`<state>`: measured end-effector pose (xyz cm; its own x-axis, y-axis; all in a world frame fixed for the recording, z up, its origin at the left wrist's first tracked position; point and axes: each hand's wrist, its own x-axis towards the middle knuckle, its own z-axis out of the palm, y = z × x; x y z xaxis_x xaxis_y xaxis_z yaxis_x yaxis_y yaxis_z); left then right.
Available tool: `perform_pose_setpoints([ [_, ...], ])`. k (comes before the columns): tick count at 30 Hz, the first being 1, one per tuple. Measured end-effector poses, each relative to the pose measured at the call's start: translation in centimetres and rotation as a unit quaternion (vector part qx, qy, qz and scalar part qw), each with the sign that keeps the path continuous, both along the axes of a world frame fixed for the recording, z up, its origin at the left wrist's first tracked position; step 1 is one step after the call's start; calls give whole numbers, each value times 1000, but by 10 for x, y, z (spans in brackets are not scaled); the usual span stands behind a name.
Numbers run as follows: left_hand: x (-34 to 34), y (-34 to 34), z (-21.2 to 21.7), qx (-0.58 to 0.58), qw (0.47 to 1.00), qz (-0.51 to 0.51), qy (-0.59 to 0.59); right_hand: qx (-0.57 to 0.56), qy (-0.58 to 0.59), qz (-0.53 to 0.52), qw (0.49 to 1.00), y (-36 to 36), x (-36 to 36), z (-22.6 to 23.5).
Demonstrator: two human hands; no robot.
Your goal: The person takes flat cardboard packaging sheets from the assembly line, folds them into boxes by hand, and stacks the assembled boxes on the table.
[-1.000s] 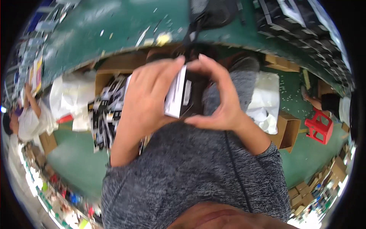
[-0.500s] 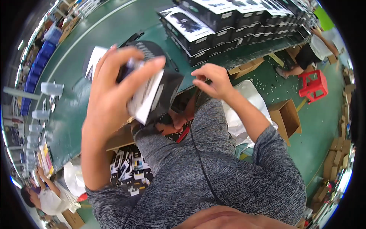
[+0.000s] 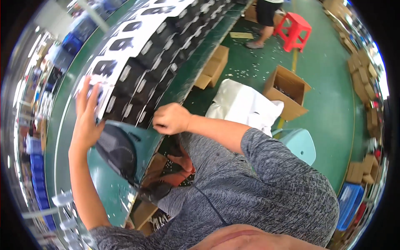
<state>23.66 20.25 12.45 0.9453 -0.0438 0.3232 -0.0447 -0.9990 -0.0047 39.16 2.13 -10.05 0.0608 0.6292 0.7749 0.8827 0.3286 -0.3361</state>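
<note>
Black-and-white boxes (image 3: 143, 62) stood stacked in the frame's upper left; the left hand (image 3: 86, 121), splayed wide, touched the nearest; the right hand (image 3: 171, 118) curled into a fist beside them, any contents hidden.

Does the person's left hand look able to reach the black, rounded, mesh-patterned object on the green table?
Probably yes: the left hand is close beside the black object, with nothing visible between them.

There are many boxes (image 3: 162, 48) and one red stool (image 3: 298, 22).
</note>
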Motion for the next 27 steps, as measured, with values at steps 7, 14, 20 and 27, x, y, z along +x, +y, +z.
perform_pose_setpoints([
  [7,-6,-18,-80,-769,545,151,-297,27,2,-34,999,-3,6,-13],
  [14,27,-6,-164,-798,536,135,-240,60,-26,-35,997,7,-5,-18],
  [20,45,1,-173,-808,549,83,-198,67,-55,-47,995,9,-16,-26],
  [27,92,-9,-177,-820,520,101,-215,83,-60,-45,994,11,-13,-32],
])
